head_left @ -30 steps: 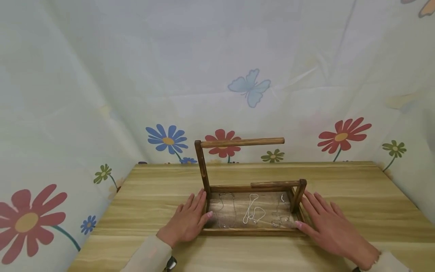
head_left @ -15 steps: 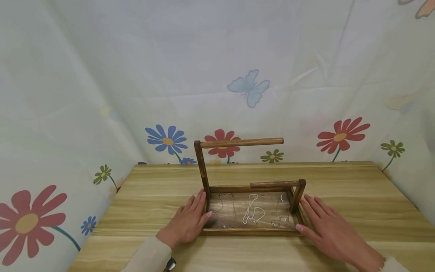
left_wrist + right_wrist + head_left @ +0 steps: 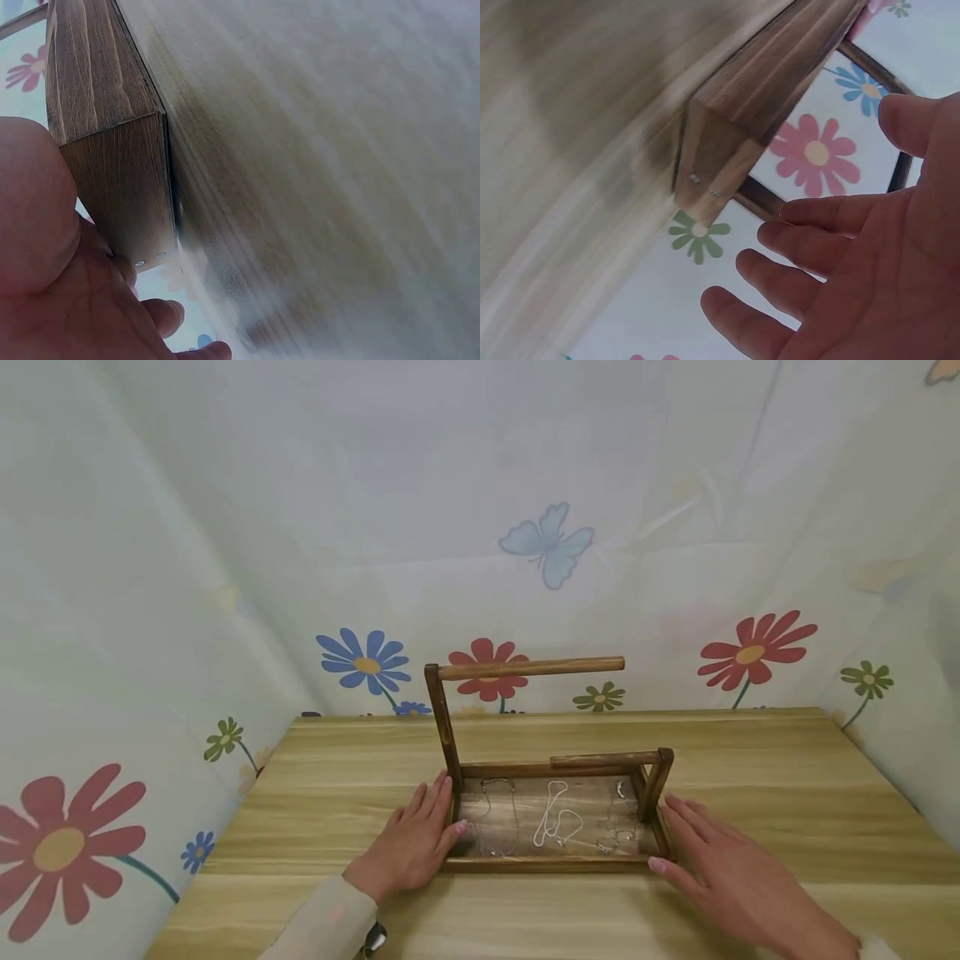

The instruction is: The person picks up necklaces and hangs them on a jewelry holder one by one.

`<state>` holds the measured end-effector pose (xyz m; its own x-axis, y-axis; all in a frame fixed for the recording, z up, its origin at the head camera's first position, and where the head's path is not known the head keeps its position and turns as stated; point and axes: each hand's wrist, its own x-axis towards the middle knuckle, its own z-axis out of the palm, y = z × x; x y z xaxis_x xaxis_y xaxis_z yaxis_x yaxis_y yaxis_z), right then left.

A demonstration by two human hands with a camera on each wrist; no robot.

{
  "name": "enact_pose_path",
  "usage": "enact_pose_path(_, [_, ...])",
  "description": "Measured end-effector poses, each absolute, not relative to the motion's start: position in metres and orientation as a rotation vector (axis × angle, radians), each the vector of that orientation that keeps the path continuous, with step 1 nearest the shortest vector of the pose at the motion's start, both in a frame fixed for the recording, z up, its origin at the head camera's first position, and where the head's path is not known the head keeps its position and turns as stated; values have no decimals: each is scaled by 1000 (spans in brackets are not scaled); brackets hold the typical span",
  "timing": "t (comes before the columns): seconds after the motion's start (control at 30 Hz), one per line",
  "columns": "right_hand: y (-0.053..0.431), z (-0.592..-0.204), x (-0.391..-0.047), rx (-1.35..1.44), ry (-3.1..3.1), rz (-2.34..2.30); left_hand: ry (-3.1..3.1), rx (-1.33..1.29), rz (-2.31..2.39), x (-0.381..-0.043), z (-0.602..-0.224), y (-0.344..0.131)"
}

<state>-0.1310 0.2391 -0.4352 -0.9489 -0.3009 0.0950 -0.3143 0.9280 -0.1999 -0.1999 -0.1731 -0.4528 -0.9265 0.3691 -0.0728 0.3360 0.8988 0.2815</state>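
Note:
A dark brown wooden jewelry stand (image 3: 551, 865) sits on the table, its base a shallow tray. From its left end rises a tall post with a bar (image 3: 532, 667); a shorter post with a bar (image 3: 600, 761) stands at the right. In the tray lie a silvery-white necklace (image 3: 546, 812), a thin darker chain (image 3: 516, 814) and a fine chain with small shiny pieces (image 3: 620, 789). My left hand (image 3: 408, 852) rests against the tray's left end, thumb over the rim. Beside the right end is my right hand (image 3: 738, 877), fingers extended, thumb by the front corner.
The wood-grain table (image 3: 360, 752) reaches around the stand on all sides. Behind it and at both sides hangs a pale cloth (image 3: 420, 527) printed with flowers and a butterfly. A dark strapped object (image 3: 375, 937) sits at my left wrist.
My right hand has slid slightly toward me along the tray's right end. The left hand keeps its place, and the stand and necklaces look unmoved. The head view has tilted a little.

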Motion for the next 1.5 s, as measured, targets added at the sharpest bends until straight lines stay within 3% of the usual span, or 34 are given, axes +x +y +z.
enact_pose_path(0.67, [218, -417, -128, 560, -3036, 309, 2942, 550, 404, -202, -452, -173])
enact_pose_path(1.5, [186, -411, -177, 1049, -2872, 322, 2929, 546, 420, -203, -455, -175])
